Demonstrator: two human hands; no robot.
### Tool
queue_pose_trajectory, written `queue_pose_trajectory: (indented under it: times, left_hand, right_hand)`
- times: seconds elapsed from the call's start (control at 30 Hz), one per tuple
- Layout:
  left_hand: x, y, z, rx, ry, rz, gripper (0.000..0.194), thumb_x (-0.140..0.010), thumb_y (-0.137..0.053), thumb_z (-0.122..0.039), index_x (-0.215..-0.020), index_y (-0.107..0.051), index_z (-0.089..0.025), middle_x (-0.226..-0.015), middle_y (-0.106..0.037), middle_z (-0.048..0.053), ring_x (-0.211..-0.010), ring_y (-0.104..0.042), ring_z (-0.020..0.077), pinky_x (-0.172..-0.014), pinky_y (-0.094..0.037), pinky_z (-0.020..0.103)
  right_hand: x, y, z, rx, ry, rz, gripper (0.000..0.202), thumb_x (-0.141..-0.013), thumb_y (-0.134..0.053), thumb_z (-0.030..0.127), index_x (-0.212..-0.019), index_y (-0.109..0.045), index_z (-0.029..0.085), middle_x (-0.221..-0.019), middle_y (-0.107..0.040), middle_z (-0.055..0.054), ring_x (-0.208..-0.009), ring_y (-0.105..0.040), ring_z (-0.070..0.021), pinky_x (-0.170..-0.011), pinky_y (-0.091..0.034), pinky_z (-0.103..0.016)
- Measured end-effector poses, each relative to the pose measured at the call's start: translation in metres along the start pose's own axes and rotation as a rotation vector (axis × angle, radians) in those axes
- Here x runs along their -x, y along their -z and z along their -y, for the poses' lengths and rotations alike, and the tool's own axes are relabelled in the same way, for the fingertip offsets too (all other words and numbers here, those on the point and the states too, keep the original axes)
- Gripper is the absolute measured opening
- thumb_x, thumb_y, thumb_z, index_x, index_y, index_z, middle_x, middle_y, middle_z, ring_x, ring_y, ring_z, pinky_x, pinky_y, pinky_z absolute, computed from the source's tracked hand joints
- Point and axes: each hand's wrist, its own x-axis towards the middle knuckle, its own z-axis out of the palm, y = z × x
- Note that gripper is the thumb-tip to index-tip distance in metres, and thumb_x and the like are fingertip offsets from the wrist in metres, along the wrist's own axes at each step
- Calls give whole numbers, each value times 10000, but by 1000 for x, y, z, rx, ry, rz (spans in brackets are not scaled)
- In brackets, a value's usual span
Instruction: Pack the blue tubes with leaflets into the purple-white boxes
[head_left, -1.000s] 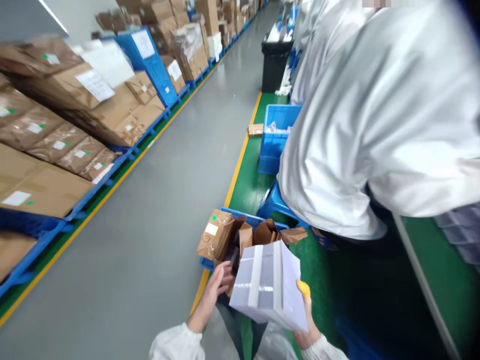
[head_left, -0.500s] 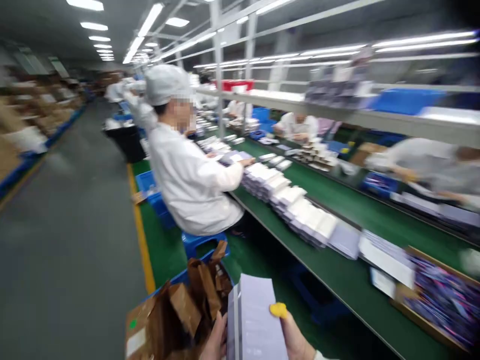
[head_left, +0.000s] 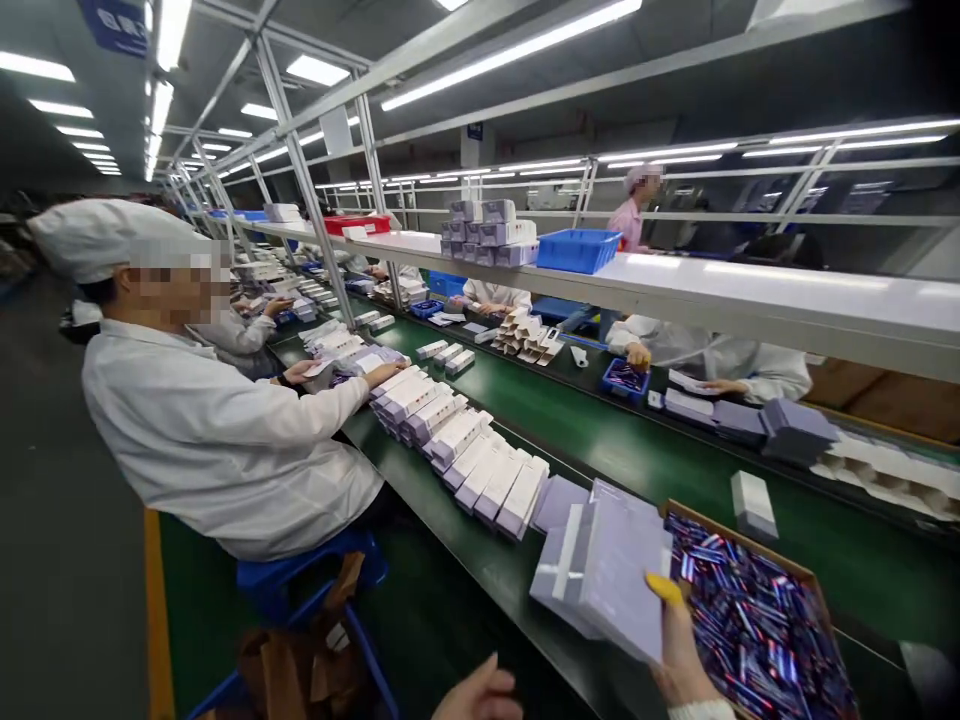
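My right hand (head_left: 681, 640), with a yellow cover on its thumb, grips a thick lavender paper bundle (head_left: 626, 570) by its near right edge. A pale band crosses the bundle, which is over the bench edge beside more lavender sheets (head_left: 559, 500). Whether it rests on the bench is hard to tell. Low in the view, my left hand (head_left: 480, 695) is apart from the bundle, empty, its fingers loosely bent and apart. Right of the bundle lies a shallow cardboard tray (head_left: 679, 510) full of small dark, shiny, slim packets (head_left: 757, 610).
Rows of white and lavender boxes (head_left: 472, 460) line the bench up to a seated co-worker (head_left: 225, 430) on the left. A green belt (head_left: 600, 440) runs behind them, one box (head_left: 754, 503) on it. Overhead is a shelf (head_left: 712, 290) with a blue bin (head_left: 577, 250). Brown paper (head_left: 289, 670) fills a crate below.
The view has swung right toward the bench. My right hand has carried the lavender bundle over to the bench edge, and my left hand has let go of it.
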Motion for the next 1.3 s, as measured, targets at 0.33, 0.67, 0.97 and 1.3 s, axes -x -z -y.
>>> queue_pose_trajectory:
  times: [0.33, 0.67, 0.97, 1.3]
  left_hand:
    - [-99, -112, -54, 376, -65, -12, 740, -675, -423, -666, -1265, -281, -242, -1323, -283, 122, -1121, -410, 286, -834, -414, 458]
    - [-132, -111, -104, 424, 49, 103, 732, -687, -418, -651, -1236, -318, -176, -1349, -233, 145, -1208, -298, 303, -898, -346, 537]
    - [-159, -106, -115, 409, 95, 106, 604, -732, -391, -606, -1125, -423, -149, -1293, -292, 157, -1172, -332, 322, -888, -356, 534]
    - [-165, -105, -125, 561, 190, 13, 550, -750, -348, -524, -1113, -420, -118, -1183, -419, 197, -1113, -417, 316, -845, -398, 506]
  right_hand:
    - [-83, -8, 35, 100, 114, -40, 565, -505, -616, 270, -1062, -539, 214, -761, -665, 40, -783, -610, -228, -722, -501, -364]
    - [-128, -36, 18, 171, 23, -67, 484, -544, -587, 273, -1022, -554, 207, -738, -666, 42, -760, -617, -224, -720, -493, -381]
    - [-149, -44, 12, 255, -21, -89, 459, -553, -587, 287, -1003, -558, 198, -748, -666, 23, -779, -615, -239, -717, -491, -412]
    - [-156, -47, 5, 221, -34, -52, 437, -542, -640, 216, -974, -575, 198, -779, -665, 28, -763, -609, -201, -768, -473, -366]
